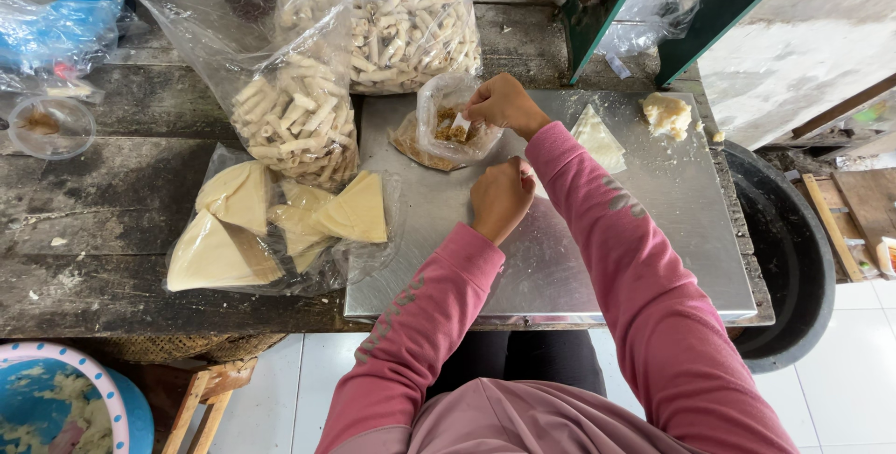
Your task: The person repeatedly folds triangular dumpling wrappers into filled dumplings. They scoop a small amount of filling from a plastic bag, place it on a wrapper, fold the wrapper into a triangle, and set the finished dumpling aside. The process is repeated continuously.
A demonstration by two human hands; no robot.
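On the steel tray (653, 230), both hands' grips stay hidden: right hand (504, 104) in filling bag (448, 123), left hand (501, 198) curled.

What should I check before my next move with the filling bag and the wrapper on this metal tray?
1. Right hand is at the mouth of the small filling bag: ok.
2. Filling left in the bag: ok, brown crumbs visible.
3. Left hand is holding a wrapper: cannot tell, fist closed.
4. Spare folded wrappers are within reach on the metal tray: ok.
5. Dough lump is clear of the hands: ok.
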